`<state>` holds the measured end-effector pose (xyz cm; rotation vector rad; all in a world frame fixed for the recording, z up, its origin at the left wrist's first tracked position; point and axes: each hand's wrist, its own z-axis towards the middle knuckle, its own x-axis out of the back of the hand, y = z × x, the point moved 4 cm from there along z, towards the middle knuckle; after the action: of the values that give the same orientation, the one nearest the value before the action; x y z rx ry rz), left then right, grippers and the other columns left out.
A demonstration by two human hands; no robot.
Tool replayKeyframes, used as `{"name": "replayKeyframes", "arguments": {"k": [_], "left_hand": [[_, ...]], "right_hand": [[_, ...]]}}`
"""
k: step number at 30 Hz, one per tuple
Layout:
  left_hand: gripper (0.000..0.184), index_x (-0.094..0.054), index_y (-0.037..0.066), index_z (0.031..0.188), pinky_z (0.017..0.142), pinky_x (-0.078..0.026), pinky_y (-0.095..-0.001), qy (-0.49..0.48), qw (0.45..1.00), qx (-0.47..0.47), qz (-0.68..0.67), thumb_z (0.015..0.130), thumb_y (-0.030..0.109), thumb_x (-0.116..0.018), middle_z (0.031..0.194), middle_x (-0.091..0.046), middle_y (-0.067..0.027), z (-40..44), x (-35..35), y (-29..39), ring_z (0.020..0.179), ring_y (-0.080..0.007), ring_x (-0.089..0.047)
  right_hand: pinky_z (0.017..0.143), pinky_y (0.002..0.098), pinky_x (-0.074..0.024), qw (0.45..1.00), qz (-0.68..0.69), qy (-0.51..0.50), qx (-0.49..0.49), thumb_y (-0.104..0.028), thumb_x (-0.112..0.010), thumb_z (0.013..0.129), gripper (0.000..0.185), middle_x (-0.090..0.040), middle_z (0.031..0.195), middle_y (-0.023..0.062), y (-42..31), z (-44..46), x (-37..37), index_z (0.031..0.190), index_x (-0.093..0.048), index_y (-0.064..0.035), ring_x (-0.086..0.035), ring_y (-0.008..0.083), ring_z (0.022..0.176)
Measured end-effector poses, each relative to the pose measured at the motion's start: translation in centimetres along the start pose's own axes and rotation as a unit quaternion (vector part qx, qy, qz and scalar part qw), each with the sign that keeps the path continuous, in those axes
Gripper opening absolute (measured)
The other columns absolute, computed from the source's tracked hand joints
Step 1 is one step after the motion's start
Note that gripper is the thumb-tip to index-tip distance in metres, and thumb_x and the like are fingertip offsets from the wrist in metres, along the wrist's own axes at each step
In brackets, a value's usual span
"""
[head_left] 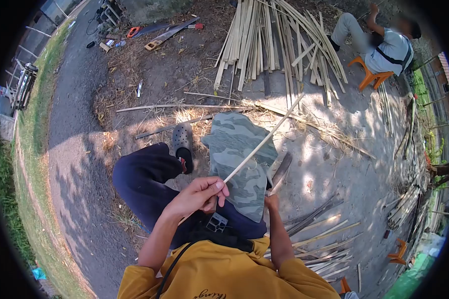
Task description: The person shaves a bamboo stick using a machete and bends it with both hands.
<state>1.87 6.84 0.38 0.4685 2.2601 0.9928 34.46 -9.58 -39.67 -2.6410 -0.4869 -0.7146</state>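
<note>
watching remotely, i see the left hand (200,195) pinching one thin strip (263,139), slanted over the camo cloth (236,142). right hand (271,202) is curled by the cloth's edge, can't tell around what. looks mid-strip to me; can't say whether the strip pile (255,42) ahead is done.

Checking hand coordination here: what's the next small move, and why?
Probably bring the right hand up to the thin wooden strip to steady it: only the left hand grips it, and its far end juts out unsupported. The right hand sits apart, by the camouflage cloth's edge; whether it holds anything is unclear.
</note>
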Motion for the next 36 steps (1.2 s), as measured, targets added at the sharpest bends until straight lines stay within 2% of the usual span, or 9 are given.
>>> {"name": "replayKeyframes", "arguments": {"k": [6, 8, 15, 17, 20, 27, 30, 32, 36], "left_hand": [[0.033, -0.066, 0.002, 0.121, 0.057, -0.039, -0.0188, 0.036, 0.999, -0.009, 0.018, 0.118, 0.028, -0.047, 0.078, -0.061, -0.0001, 0.8, -0.2, 0.2, 0.06, -0.0027, -0.049], [0.027, -0.06, 0.003, 0.132, 0.066, -0.044, -0.0203, 0.059, 0.997, -0.038, 0.023, 0.117, 0.023, -0.049, 0.093, -0.063, -0.0021, 1.0, 0.1, -0.2, 0.075, -0.004, -0.053], [0.026, -0.05, 0.002, 0.136, 0.086, -0.053, -0.027, 0.078, 0.989, -0.111, 0.059, 0.111, 0.005, -0.056, 0.115, -0.061, -0.0039, 0.7, 1.5, -2.4, 0.098, -0.01, -0.059], [0.028, -0.051, 0.002, 0.134, 0.092, -0.055, -0.0299, 0.096, 0.983, -0.14, 0.063, 0.108, 0.005, -0.062, 0.116, -0.062, -0.0042, 0.9, 1.4, -2.9, 0.105, -0.0123, -0.063], [0.035, -0.054, 0.002, 0.131, 0.091, -0.059, -0.0325, 0.153, 0.968, -0.107, 0.169, 0.103, 0.012, -0.073, 0.116, -0.064, -0.0063, 0.4, 1.2, -2.8, 0.108, -0.014, -0.065], [0.043, -0.062, 0.001, 0.121, 0.077, -0.061, -0.0327, 0.237, 0.931, -0.085, 0.265, 0.093, 0.021, -0.087, 0.102, -0.072, -0.0109, -4.9, 1.2, -4.0, 0.09, -0.0181, -0.073], [0.033, -0.067, -0.002, 0.114, 0.074, -0.061, -0.0304, 0.261, 0.909, -0.071, 0.317, 0.093, 0.017, -0.085, 0.095, -0.077, -0.0119, -6.3, 1.4, -5.2, 0.081, -0.019, -0.076], [0.021, -0.072, -0.005, 0.109, 0.072, -0.061, -0.0289, 0.284, 0.931, -0.074, 0.216, 0.096, 0.009, -0.08, 0.09, -0.079, -0.0117, -6.8, 1.3, -5.5, 0.077, -0.0168, -0.077], [0.016, -0.073, -0.007, 0.114, 0.064, -0.06, -0.0256, 0.261, 0.944, -0.143, 0.145, 0.102, 0.003, -0.072, 0.087, -0.078, -0.0106, -6.6, 1.4, -4.3, 0.071, -0.0118, -0.075]], "right_hand": [[0.101, 0.0524, -0.057, 0.989, 0.007, 0.136, -0.059, -0.05, -0.09, 0.077, 0.086, -0.071, 0.127, 0.0275, 0.6, 0.5, -2.6, 0.134, -0.057, 0.0061, -0.071, 0.0441, 0.118], [0.101, 0.0551, -0.0566, 0.977, 0.037, 0.194, -0.081, -0.039, -0.091, 0.079, 0.083, -0.069, 0.129, 0.0272, 0.4, 0.2, -2.3, 0.137, -0.053, 0.0069, -0.07, 0.0443, 0.119], [0.099, 0.0543, -0.0575, 0.976, 0.035, 0.201, -0.073, -0.029, -0.089, 0.081, 0.069, -0.069, 0.127, 0.027, 0.7, 0.7, -3.0, 0.131, -0.058, 0.0075, -0.07, 0.0444, 0.119], [0.081, 0.052, -0.0608, 0.976, -0.011, 0.216, -0.001, -0.033, -0.083, 0.087, 0.051, -0.074, 0.105, 0.0233, 3.8, 4.8, -5.0, 0.115, -0.064, 0.005, -0.075, 0.0405, 0.094], [0.077, 0.0509, -0.0597, 0.977, -0.012, 0.207, 0.043, -0.034, -0.081, 0.088, 0.048, -0.073, 0.1, 0.0215, 4.2, 4.5, -5.8, 0.113, -0.064, 0.0044, -0.073, 0.0384, 0.087], [0.066, 0.0482, -0.0572, 0.97, 0.067, 0.178, 0.154, -0.036, -0.076, 0.092, 0.043, -0.07, 0.088, 0.0173, 5.4, 5.0, -6.0, 0.107, -0.064, 0.0028, -0.069, 0.0334, 0.072], [0.062, 0.0471, -0.0561, 0.942, 0.161, 0.149, 0.256, -0.037, -0.074, 0.093, 0.042, -0.069, 0.083, 0.0155, 6.5, 6.8, -5.5, 0.104, -0.064, 0.0021, -0.067, 0.0312, 0.065], [0.059, 0.0464, -0.0554, 0.921, 0.222, 0.12, 0.296, -0.037, -0.073, 0.094, 0.041, -0.069, 0.08, 0.0143, 7.2, 7.6, -4.6, 0.103, -0.064, 0.0017, -0.066, 0.0298, 0.061], [0.046, 0.038, -0.0435, 0.917, 0.356, 0.08, 0.162, -0.048, -0.063, 0.102, 0.045, -0.055, 0.064, 0.0035, 2.0, 0.2, 2.0, 0.092, -0.058, -0.0047, -0.049, 0.0173, 0.047]]}}
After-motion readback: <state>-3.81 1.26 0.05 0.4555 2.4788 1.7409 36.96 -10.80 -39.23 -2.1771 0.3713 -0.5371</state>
